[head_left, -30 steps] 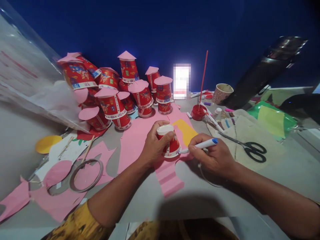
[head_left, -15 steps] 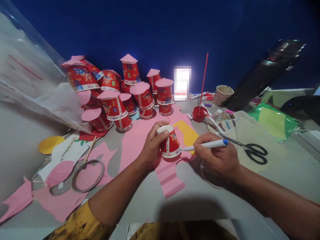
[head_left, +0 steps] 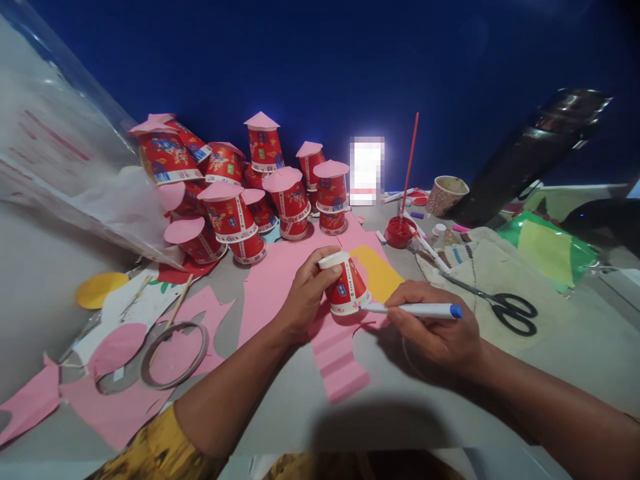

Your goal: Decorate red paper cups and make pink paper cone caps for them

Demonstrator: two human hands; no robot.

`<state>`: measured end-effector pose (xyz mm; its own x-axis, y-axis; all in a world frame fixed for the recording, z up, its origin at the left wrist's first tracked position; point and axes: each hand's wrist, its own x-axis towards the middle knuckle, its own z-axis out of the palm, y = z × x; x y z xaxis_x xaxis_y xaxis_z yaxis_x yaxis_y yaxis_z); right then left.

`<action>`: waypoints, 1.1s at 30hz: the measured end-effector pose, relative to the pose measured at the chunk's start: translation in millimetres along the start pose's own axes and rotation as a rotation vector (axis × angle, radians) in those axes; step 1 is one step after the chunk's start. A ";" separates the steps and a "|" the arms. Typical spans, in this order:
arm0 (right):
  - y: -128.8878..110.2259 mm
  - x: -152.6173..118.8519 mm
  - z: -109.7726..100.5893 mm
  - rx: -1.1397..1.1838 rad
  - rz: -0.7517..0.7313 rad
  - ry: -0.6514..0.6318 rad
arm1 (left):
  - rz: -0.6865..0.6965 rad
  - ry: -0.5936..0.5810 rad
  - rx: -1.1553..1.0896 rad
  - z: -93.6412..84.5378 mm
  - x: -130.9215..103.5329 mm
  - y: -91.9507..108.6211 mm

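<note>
A red printed paper cup (head_left: 345, 290), upside down and slightly tilted, is gripped by my left hand (head_left: 311, 293), thumb across its white upper end. My right hand (head_left: 433, 327) pinches a white marker with a blue end (head_left: 430, 311), held nearly level. The marker's tip meets the white rim at the cup's lower right. Beneath the cup lies pink paper (head_left: 280, 287), and a yellow paper piece (head_left: 377, 273) sits just behind it. Farther back, several red cups with pink paper cone tops (head_left: 227, 213) are stacked and leaning together.
Scissors (head_left: 510, 313) rest on a cloth (head_left: 493, 267) at the right. Behind stand a pot of red paint (head_left: 400, 232) with an upright stick, a patterned cup (head_left: 447, 195) and a bright blurred screen (head_left: 367, 170). A tape roll (head_left: 174, 355) lies among pink scraps at the left.
My left hand has turned the cup, so its white printed strip now faces more to the right. The marker has tipped flatter and its blue end sits lower.
</note>
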<state>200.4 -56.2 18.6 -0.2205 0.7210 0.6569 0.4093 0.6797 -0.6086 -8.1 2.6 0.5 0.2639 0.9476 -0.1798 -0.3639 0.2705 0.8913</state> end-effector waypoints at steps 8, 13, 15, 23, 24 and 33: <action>-0.5 1.2 -1.2 -0.026 0.022 -0.003 | 0.021 -0.007 -0.003 0.1 -0.1 -1.7; 0.8 0.9 0.0 -0.048 0.003 -0.015 | 0.017 -0.020 -0.016 -0.2 0.2 -1.9; 1.7 0.6 0.8 -0.043 -0.011 -0.013 | 0.019 -0.026 -0.018 0.0 0.4 -1.7; 3.7 0.2 0.1 -0.075 -0.028 -0.029 | 0.023 -0.029 -0.011 -0.1 0.6 -2.0; 4.0 -0.1 0.0 -0.079 -0.028 -0.034 | 0.024 -0.030 -0.009 -0.4 0.7 -2.3; 5.0 -0.6 0.5 -0.055 -0.015 -0.052 | 0.029 -0.026 -0.005 -1.0 1.1 -3.5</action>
<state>202.1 -53.1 14.9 -0.2716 0.7180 0.6409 0.4532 0.6829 -0.5730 -7.5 2.9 -3.2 0.2765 0.9504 -0.1426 -0.3765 0.2437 0.8938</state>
